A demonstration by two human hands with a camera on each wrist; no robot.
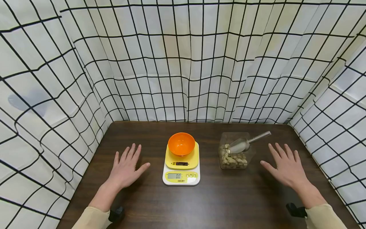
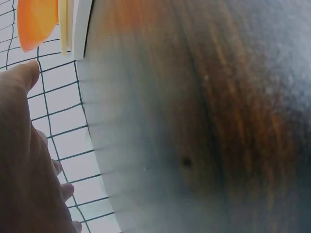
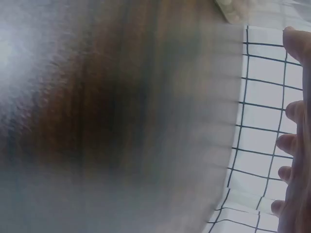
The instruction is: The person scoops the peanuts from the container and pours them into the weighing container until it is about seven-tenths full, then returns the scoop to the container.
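Beige sleeves, two, yours: left sleeve (image 1: 91,218) and right sleeve (image 1: 325,217), lowest in the head view, each with a dark wrist device beside the cuff. Left hand (image 1: 125,168): bare, back upward, fingers straight and spread, thumb reaching toward the scale; placed toward the table's left edge. Right hand (image 1: 287,167): likewise spread, fingers pointing to the far edge, thumb toward the clear container; placed near the table's right edge. Whether either palm touches the wood, you cannot tell. Kitchen scale (image 1: 181,182), yellow and white: between your hands, well apart from both, near the middle of the far edge, its small display facing you. Bowl (image 1: 181,144), orange: upright on the rear part of the scale's yellow platform. Clear container (image 1: 232,136): to the scale's right, toward the far right corner, partly filled with pale chunks (image 1: 234,162). Transparent scoop (image 1: 240,145): tilted, its blade inside the container, handle projecting past the rim toward the right edge. Table (image 1: 171,210): dark wood grain, rounded far corners. Curtain (image 1: 200,82): white, black grid, behind the far edge and along both sides.
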